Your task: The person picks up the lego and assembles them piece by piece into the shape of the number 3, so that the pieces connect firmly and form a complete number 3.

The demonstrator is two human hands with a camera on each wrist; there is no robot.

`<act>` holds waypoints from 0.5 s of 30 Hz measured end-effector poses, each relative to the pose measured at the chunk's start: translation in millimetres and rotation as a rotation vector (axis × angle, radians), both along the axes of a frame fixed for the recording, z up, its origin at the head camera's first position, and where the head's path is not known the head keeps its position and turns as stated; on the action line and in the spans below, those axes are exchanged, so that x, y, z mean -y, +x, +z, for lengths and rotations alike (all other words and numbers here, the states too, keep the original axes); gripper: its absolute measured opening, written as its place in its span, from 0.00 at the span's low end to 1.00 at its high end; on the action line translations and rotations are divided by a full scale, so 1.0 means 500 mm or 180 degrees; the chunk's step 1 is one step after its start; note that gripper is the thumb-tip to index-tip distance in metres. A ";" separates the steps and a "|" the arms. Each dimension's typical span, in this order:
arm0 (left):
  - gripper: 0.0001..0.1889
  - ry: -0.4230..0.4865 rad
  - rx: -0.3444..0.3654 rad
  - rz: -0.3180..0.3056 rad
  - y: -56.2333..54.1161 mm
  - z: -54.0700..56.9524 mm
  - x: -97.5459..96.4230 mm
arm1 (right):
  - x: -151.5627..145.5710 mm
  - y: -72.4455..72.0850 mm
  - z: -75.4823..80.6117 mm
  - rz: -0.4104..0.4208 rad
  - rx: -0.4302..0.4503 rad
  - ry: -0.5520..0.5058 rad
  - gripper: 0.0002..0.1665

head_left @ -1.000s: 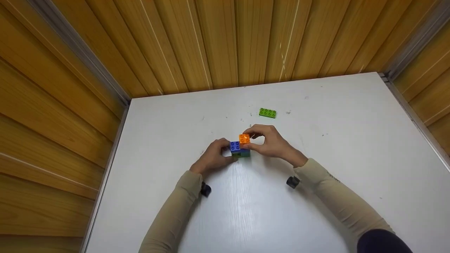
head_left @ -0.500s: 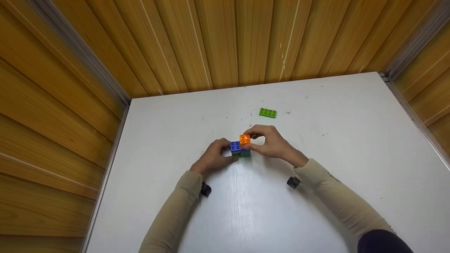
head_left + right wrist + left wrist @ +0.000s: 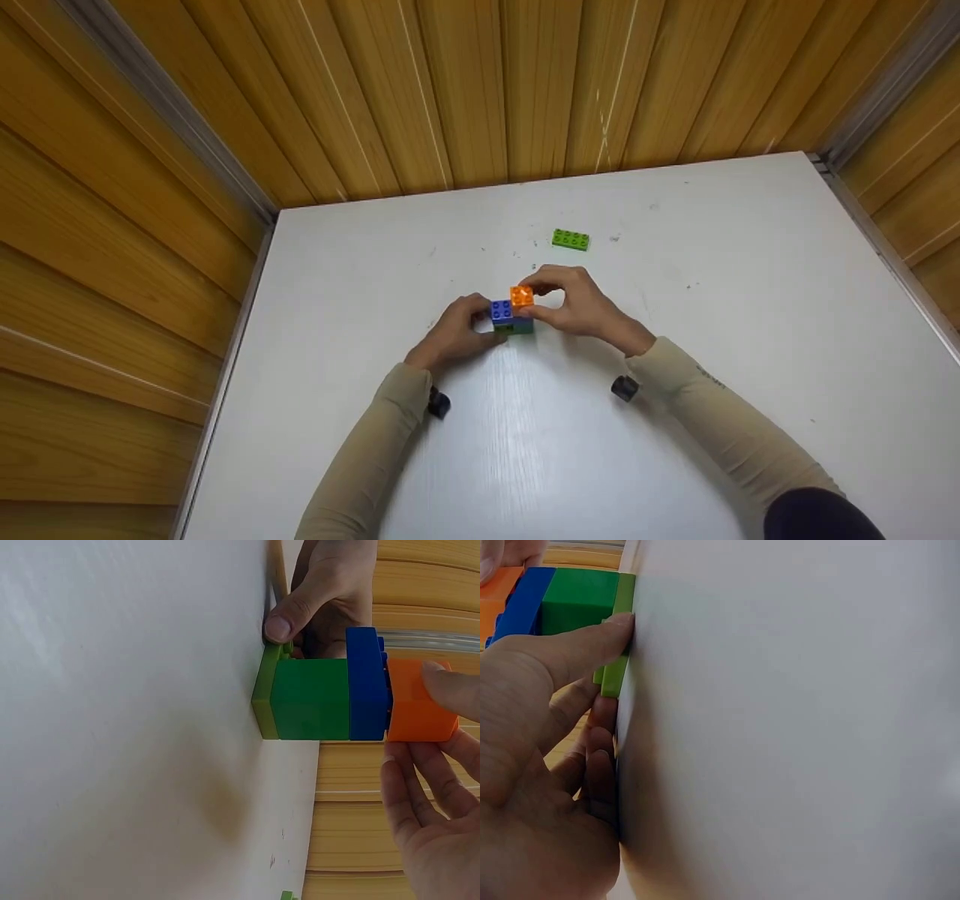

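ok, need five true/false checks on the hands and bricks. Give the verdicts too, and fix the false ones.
1. The right hand pinches the orange block. True.
2. Both hands pinch the orange block. False: the left hand grips the light-green base.
3. The blue brick sits on the dark-green block. True.
4. The orange block covers every stud of the blue brick. False: four studs show bare beside it.
5. A loose green brick lies apart from the others. True.
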State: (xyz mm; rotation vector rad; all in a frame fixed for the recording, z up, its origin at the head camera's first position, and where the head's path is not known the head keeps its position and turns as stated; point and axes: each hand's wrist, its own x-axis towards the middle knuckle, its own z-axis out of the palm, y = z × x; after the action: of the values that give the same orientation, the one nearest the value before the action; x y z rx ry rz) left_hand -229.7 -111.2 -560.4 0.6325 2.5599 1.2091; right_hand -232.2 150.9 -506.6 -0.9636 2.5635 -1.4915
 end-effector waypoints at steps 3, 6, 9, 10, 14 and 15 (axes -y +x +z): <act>0.18 0.0014 0.0004 0.0003 -0.001 0.001 0.000 | 0.000 -0.002 0.004 0.0016 -0.0009 0.0048 0.18; 0.18 -0.0001 0.0014 0.0027 0.000 -0.001 -0.001 | 0.000 -0.003 0.008 0.0047 -0.0005 0.0116 0.18; 0.18 -0.0023 0.0024 0.0043 0.001 -0.003 0.000 | -0.001 -0.004 0.010 0.0060 0.0042 0.0184 0.18; 0.19 -0.0024 0.0027 0.0044 0.001 -0.003 0.000 | -0.001 -0.004 0.010 0.0064 0.0065 0.0197 0.18; 0.19 0.0007 0.0021 0.0042 0.001 -0.002 0.001 | 0.000 -0.006 0.015 0.0064 0.0093 0.0248 0.18; 0.19 0.0012 0.0014 0.0039 0.001 -0.001 0.000 | 0.001 -0.007 0.017 0.0069 0.0080 0.0258 0.18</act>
State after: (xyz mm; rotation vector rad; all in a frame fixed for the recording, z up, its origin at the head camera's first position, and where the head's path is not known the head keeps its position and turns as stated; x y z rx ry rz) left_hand -229.3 -111.5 -561.1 0.6151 2.5622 1.2183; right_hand -235.5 150.5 -498.1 -0.9536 2.5653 -1.3736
